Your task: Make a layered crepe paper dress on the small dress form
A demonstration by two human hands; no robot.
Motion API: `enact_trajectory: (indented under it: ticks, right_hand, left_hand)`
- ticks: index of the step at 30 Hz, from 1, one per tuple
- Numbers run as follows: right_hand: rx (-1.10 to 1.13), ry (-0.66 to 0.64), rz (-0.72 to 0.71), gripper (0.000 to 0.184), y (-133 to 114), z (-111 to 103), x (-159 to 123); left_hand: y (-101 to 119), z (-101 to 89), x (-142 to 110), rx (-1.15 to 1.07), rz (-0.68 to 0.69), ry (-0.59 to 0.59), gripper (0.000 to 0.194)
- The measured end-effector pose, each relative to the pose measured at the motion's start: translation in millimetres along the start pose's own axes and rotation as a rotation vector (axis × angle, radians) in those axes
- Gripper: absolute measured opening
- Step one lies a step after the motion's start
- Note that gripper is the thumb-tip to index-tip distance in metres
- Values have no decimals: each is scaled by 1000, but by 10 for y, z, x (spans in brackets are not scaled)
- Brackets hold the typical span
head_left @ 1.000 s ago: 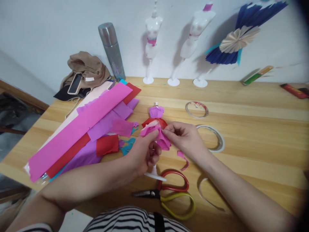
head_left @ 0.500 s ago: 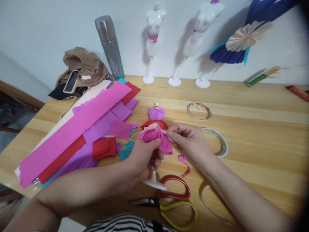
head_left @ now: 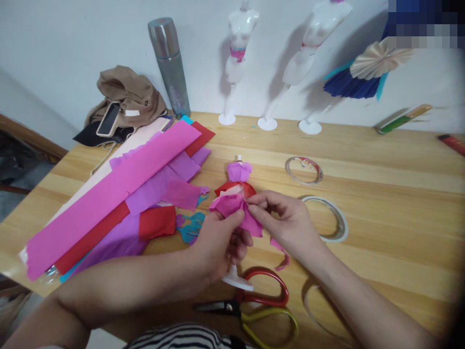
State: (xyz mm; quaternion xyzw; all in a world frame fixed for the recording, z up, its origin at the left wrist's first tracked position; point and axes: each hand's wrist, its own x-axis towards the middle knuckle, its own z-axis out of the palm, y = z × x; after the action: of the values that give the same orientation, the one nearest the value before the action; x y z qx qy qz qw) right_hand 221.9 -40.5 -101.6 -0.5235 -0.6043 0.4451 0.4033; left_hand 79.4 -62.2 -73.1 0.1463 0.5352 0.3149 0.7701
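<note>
A small dress-form mannequin [head_left: 238,281] in a layered paper dress tilts in front of me, its white base low near the scissors. The dress has a purple bodice [head_left: 240,171], a red layer [head_left: 248,188] and a magenta paper skirt [head_left: 225,206]. My left hand [head_left: 222,237] is closed round the skirt from below, thumb on its front; the stand beneath is partly hidden. With thumb and forefinger, my right hand [head_left: 281,213] pinches the skirt's upper right edge. A curled pink paper strip [head_left: 281,254] lies under my right wrist.
Scissors [head_left: 232,308] lie in front of me. Tape rolls [head_left: 341,228] sit on the right. Crepe paper sheets [head_left: 119,194] are piled left, near a phone [head_left: 109,118] and a flask [head_left: 170,72]. White mannequins [head_left: 240,43] stand along the wall.
My right fingers have shifted slightly left and inward along the skirt's upper edge. The left hand keeps its hold. The whole view has moved a little.
</note>
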Motion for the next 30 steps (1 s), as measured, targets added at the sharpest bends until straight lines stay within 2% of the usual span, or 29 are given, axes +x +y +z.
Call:
enact_trajectory:
  ticks: [9, 13, 16, 18, 19, 21, 22, 24, 26, 27, 29, 30]
  right_hand:
    - [-66, -55, -55, 17, -23, -3, -4]
    - [-127, -33, -109, 15, -32, -36, -18]
    - [-277, 15, -270, 9, -71, -76, -29]
    - [-367, 39, -430, 9, -107, -99, -43]
    - [-401, 30, -505, 12, -127, -104, -53]
    - [-468, -16, -608, 21, -161, -95, -82]
    - [-514, -38, -634, 26, -174, -81, -98]
    - [-622, -64, -657, 35, -186, -34, -127]
    - [-742, -63, -674, 39, -169, 23, -144]
    - [-798, -58, -679, 39, -150, 51, -146]
    - [-880, -25, -697, 37, -93, 94, -139]
    - [-903, 5, -713, 36, -59, 109, -131]
  left_hand:
    - [-9, 12, -15, 8, -28, -38, 27]
    - [6, -53, -115, 87, -110, -113, 37]
    - [15, -158, -225, 153, -88, -162, 31]
    - [39, -237, -308, 230, -58, -118, 15]
    - [60, -275, -347, 279, -34, -64, 19]
    - [114, -349, -409, 432, 77, -27, 18]
    - [144, -385, -424, 521, 214, -9, 16]
    - [202, -454, -406, 731, 590, 74, 18]
    - [246, -509, -324, 1023, 955, 133, 33]
    - [262, -526, -264, 1152, 1075, 176, 42]
    - [283, -532, -129, 1353, 1167, 252, 46]
    - [289, -523, -64, 1413, 1181, 265, 42]
